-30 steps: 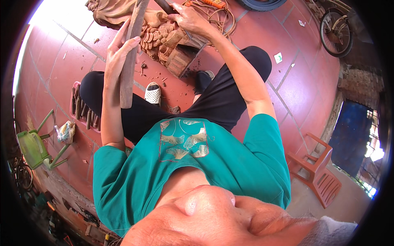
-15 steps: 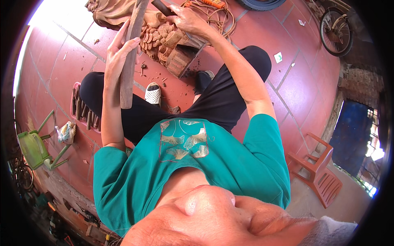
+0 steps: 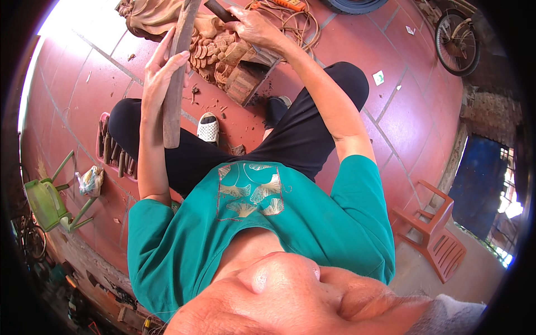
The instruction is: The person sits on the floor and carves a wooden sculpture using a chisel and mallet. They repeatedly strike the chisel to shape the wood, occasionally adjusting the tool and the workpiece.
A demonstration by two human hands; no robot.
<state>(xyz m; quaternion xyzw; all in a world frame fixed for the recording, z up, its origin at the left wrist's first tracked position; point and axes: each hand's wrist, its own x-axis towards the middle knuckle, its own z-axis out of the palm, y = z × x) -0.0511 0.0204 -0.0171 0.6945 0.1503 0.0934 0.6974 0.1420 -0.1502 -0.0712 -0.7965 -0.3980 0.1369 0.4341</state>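
Observation:
My left hand is closed around a long flat wooden bar, its thumb lying across the wood. The bar's wide lower end hangs over my left thigh, and its upper end runs past the top of the picture. Beyond my hands, a carved wooden sculpture lies on the floor, with dense raised relief and a smoother, drapery-like part at the far left. Over its right side, my right hand grips a dark rod-like handle. Whatever working end the handle has cannot be made out.
Wood chips lie around the sculpture by my shoes. A pink tray of wooden-handled tools is beside my left knee, near a green chair. An orange cable coils behind the sculpture. A brown plastic chair stands right, a bicycle wheel far right.

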